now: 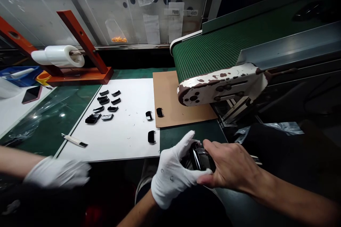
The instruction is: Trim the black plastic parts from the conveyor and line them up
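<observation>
My left hand (pixel 173 172), in a white glove, grips a glossy black plastic part (pixel 196 156) between thumb and fingers. My bare right hand (pixel 231 165) pinches the same part from the other side, hiding some of it. A thin pale striped thing (pixel 256 159) shows behind the right hand; its kind is unclear. Small curled dark shavings cling to the left glove. Two similar black parts (pixel 151 137) lie near the right edge of the white sheet (pixel 128 120). Another black part (pixel 159 112) rests on the brown cardboard (pixel 170 92).
Several black parts (pixel 107 117) lie at the sheet's left, near a utility knife (pixel 74 140). A co-worker's gloved hand (pixel 58 173) is blurred at left. A green conveyor (pixel 213 55) overhangs the cardboard. Behind stand a film roll (pixel 58 56) on a wooden stand and a phone (pixel 32 94).
</observation>
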Motion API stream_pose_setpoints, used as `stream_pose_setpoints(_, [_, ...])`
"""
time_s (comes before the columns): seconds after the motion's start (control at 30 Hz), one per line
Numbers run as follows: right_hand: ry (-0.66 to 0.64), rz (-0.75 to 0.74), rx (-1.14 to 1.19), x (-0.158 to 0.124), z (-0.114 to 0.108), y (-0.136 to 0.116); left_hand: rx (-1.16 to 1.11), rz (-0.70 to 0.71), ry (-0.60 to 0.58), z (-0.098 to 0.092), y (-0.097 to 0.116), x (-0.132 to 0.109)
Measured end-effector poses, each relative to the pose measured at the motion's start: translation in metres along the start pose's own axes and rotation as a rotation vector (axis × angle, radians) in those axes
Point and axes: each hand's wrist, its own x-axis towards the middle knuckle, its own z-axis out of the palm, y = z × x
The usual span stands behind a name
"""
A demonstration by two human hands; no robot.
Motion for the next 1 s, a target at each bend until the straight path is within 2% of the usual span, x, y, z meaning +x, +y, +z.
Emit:
stream_pose_setpoints(0.6, [0.087,-0.059,-0.043,-0.001,0.007,0.001,0.025,-0.034,0.041,0.0,0.002,0.003])
stream_pose_setpoints(0.8, [0.06,-0.073,-0.032,-0.003,0.01,0.003,0.025,-0.054,0.047,0.001,0.003,0.004])
stream_pose_setpoints(1.0, [0.051,-0.106,0.026,-0.004,0.014,0.004,-0.027,-0.078,0.056,0.001,-0.006,0.003])
